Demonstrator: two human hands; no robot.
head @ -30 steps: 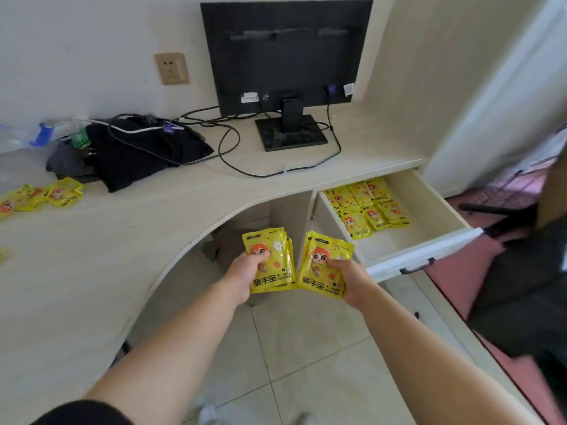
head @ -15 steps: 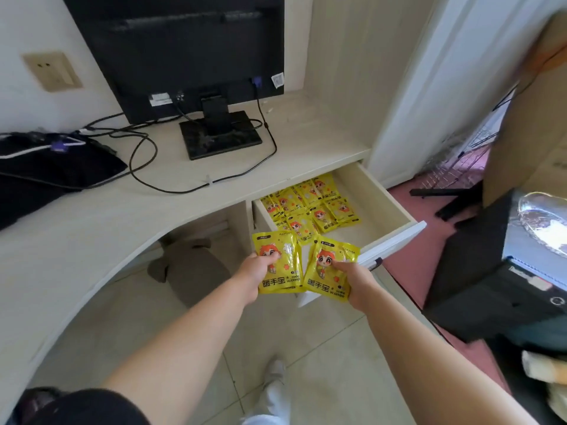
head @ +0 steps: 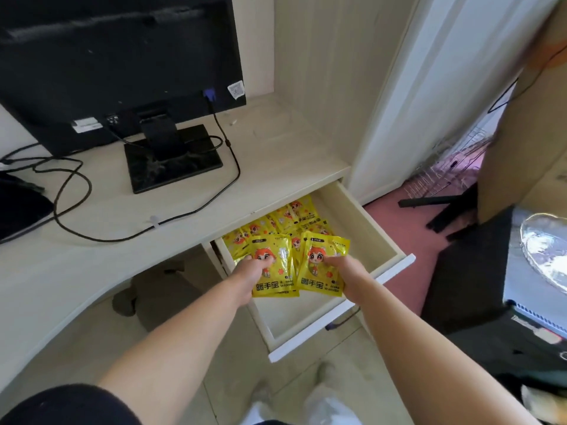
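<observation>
My left hand (head: 247, 276) grips a small stack of yellow hand-warmer packets (head: 276, 273) by its left edge. Beside it, my right hand (head: 349, 276) grips another yellow packet stack (head: 322, 271) by its right edge. Both stacks hang upright over the open pale wooden drawer (head: 380, 237), just in front of several more yellow packets lying in the drawer's back (head: 291, 217). The drawer's front half is bare.
A black monitor (head: 122, 62) on its stand sits on the desk (head: 76, 250) with black cables (head: 224, 194) trailing across. A black computer case (head: 478, 286) stands on the floor at the right, with a glass dish (head: 543, 250) on top.
I stepped toward the drawer and turned right. Both hands carried their packet stacks from over the floor to above the open drawer.
</observation>
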